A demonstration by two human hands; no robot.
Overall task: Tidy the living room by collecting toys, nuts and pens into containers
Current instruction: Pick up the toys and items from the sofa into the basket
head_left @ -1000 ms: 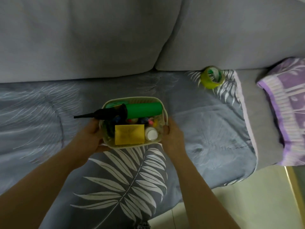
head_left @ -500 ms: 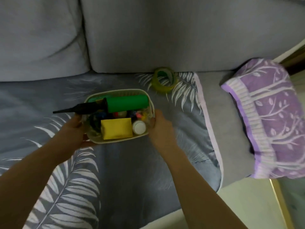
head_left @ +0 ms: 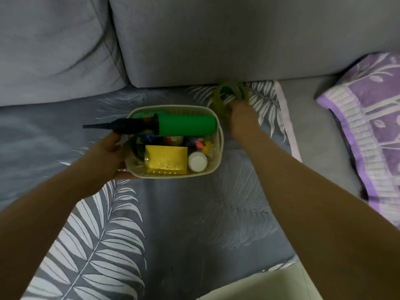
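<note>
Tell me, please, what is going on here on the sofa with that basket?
A person is tidying up on a sofa. The left hand grips the left side of a cream basket that already holds a green hand pump, a yellow packet, a white-capped bottle and some small colourful bits. The right hand reaches to the yellow-green ring-shaped object lying by the back cushion; it is blurred, so whether the fingers have closed on it is unclear.
</note>
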